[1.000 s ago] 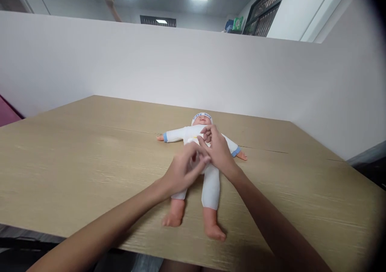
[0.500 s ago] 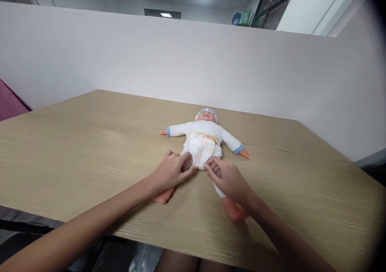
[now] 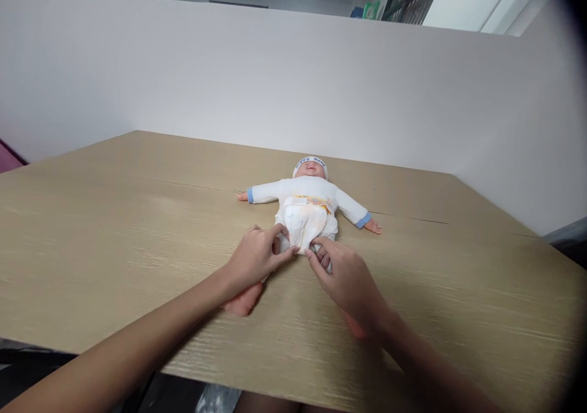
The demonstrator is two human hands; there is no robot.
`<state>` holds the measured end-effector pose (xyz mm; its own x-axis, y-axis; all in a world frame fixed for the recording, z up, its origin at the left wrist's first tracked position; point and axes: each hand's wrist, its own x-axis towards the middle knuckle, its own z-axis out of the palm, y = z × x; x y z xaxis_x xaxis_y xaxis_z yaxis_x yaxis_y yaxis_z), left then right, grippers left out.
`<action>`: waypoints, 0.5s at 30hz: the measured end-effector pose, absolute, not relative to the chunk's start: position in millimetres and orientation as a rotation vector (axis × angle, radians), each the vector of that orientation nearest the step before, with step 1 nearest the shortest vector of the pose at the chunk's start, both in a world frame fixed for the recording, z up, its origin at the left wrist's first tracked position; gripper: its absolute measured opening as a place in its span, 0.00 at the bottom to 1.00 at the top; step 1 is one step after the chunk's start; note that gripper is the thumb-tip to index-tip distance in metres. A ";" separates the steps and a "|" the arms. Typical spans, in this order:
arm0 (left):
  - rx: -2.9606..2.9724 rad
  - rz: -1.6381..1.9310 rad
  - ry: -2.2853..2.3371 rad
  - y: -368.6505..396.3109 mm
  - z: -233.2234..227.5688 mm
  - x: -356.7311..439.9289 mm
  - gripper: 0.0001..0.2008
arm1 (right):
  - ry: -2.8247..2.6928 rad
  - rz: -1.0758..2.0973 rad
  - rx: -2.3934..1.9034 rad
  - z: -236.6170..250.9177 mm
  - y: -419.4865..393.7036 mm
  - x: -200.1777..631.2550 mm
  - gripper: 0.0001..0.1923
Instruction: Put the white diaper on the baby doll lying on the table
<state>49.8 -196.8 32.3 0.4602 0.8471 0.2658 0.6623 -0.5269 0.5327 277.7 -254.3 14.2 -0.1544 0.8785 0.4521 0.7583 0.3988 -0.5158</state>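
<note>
Change: both hands had stayed at the doll's hips since half a second earlier, shifting only slightly.
Left hand (image 3: 257, 257): fingers curled, pinching the lower left edge of the white nappy (image 3: 305, 225).
Right hand (image 3: 346, 281): fingertips pressed together on the nappy's lower right edge.
Doll: soft-bodied baby doll in white romper and cap (image 3: 306, 200) lay face-up, arms spread, legs under both hands.
Surface: light wooden table (image 3: 114, 230).
Behind: plain white partition wall (image 3: 229, 77).

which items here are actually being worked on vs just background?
In use:
- baby doll
- diaper on the doll
- left hand and right hand, both at the diaper's lower edge

Background:
- wooden table
- white partition wall
</note>
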 end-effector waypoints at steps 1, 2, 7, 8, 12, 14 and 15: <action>2.371 0.722 1.265 -196.3 32.1 49.5 0.17 | -1.954 0.211 -1.384 14.2 -254.5 277.9 0.07; 2.382 0.718 1.255 -195.6 31.9 49.1 0.16 | -1.963 0.209 -1.369 14.4 -255.0 277.9 0.07; 2.374 0.721 1.166 -193.5 32.3 47.2 0.16 | -1.947 0.341 -1.327 16.7 -258.3 277.3 0.06; 2.368 0.734 1.158 -193.6 32.6 47.0 0.16 | -1.933 0.360 -1.323 16.8 -259.0 277.1 0.06; 2.402 0.827 1.121 -194.2 33.3 46.8 0.15 | -1.912 0.340 -1.312 15.0 -261.9 276.1 0.06; 2.412 0.916 1.084 -194.1 33.0 46.9 0.12 | -1.915 0.334 -1.298 13.6 -263.3 275.7 0.07; 2.400 0.958 1.066 -194.0 32.8 47.0 0.10 | -1.919 0.335 -1.290 13.0 -263.9 275.7 0.07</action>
